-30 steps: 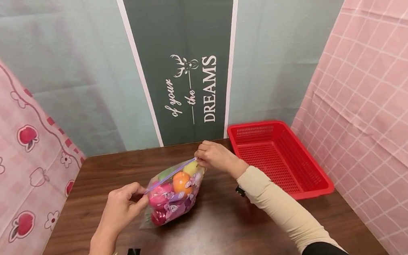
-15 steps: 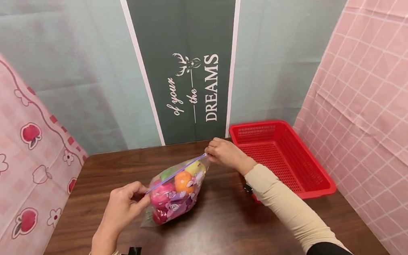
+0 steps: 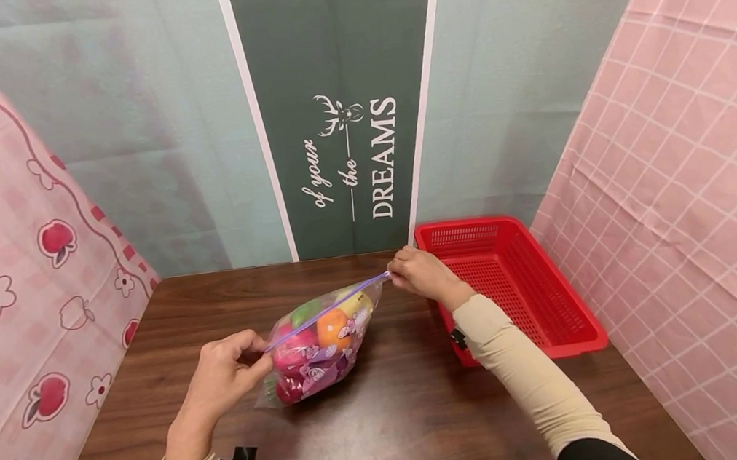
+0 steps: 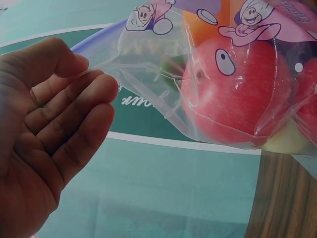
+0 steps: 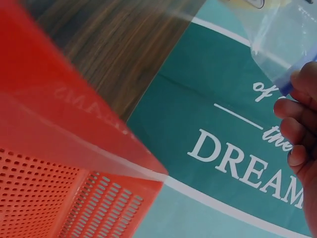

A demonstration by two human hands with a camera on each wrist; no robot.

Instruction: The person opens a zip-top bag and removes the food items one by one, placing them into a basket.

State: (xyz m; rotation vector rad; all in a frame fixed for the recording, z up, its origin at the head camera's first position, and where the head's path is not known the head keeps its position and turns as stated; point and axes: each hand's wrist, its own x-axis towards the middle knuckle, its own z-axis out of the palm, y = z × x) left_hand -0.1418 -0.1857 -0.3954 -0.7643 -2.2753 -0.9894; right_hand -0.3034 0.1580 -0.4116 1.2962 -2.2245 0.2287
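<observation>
A clear zip bag with pink and purple cartoon prints stands on the wooden table, its purple zip strip running along the top. Through the plastic show an orange, a pinkish-red round fruit, something green and something yellow. My left hand pinches the left end of the zip between thumb and forefinger. At the opposite end, my right hand pinches the zip's corner, as the right wrist view also shows with the fingers curled. The strip is pulled nearly straight between both hands.
A red perforated basket stands on the table at the right, partly behind my right forearm. Patterned pink cloths hang at both sides, and a green and teal cloth hangs at the back.
My right hand has moved right along the bag's top, to its far right end, and the zip strip now looks longer and straighter. The left hand has kept its hold with little movement.
</observation>
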